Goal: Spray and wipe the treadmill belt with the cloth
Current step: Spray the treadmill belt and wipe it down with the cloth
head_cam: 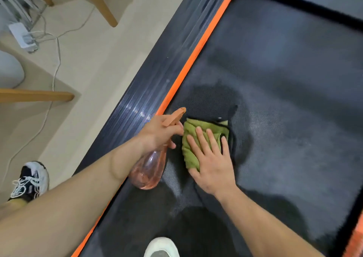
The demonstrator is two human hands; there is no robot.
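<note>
We press our R hand (211, 164) flat, fingers spread, on the green cloth (198, 138). The cloth lies on the belt (284, 99), near the orange strip (196, 52), beside a dark wet patch. Our L hand (160, 132) is wrapped round the neck of the bottle (149, 168), nozzle over the belt, just beside the cloth.

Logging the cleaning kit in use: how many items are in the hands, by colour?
Orange: 1, the spray bottle, held by the left hand.
Green: 1, the cloth, pressed flat on the treadmill belt under the right hand.
Total: 2
</note>
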